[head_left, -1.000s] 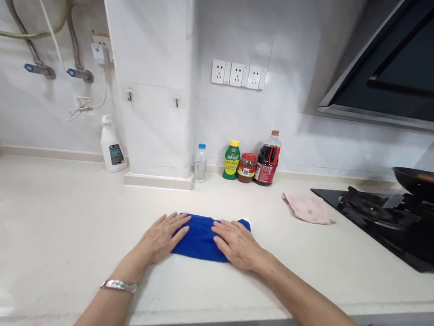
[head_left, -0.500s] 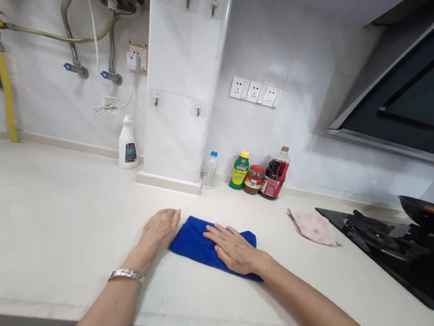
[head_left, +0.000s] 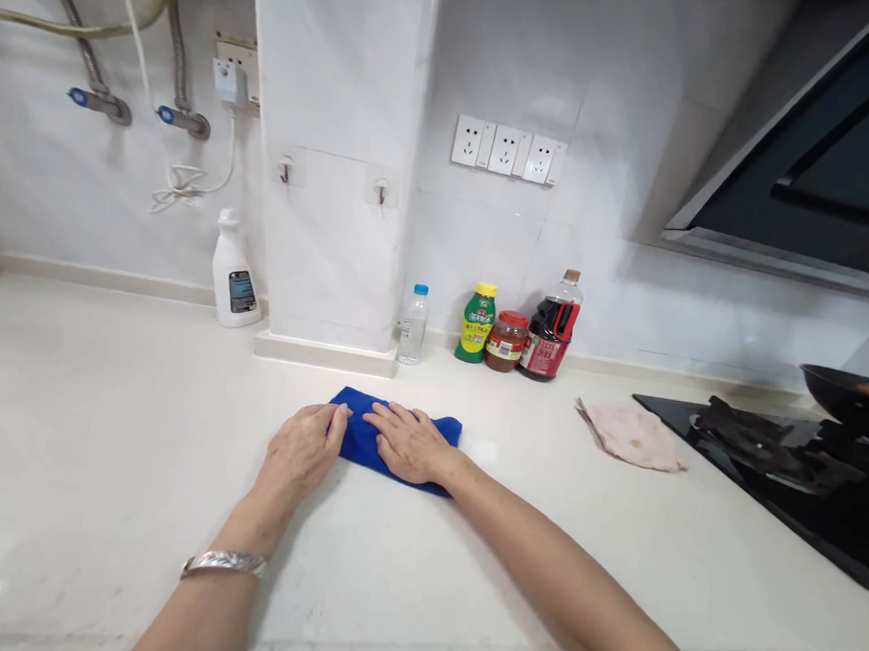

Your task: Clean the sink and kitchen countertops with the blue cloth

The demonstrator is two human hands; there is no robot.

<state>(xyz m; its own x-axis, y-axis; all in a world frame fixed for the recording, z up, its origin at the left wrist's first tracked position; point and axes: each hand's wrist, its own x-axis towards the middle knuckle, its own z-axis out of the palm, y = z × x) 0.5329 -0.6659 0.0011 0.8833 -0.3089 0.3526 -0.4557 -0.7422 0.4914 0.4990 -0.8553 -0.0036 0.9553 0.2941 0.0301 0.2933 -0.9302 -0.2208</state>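
Note:
A folded blue cloth (head_left: 357, 430) lies on the pale countertop (head_left: 96, 419) in front of me. My right hand (head_left: 408, 443) lies flat on the cloth, fingers stretched out and pointing left. My left hand (head_left: 302, 450) rests at the cloth's left edge, fingers together and slightly bent, fingertips touching the cloth and close to the right hand's fingertips. A metal bracelet (head_left: 224, 563) sits on my left wrist.
Against the wall stand a white spray bottle (head_left: 233, 272), a small water bottle (head_left: 413, 325), a green bottle (head_left: 476, 323), a red-lidded jar (head_left: 506, 341) and a dark sauce bottle (head_left: 553, 327). A pink rag (head_left: 633, 434) lies beside the black stove (head_left: 792, 464), which carries a pan (head_left: 857, 394).
Both hands and the blue cloth have moved away from me and a little left. My left hand came back onto the cloth's edge; the hands are now closer together.

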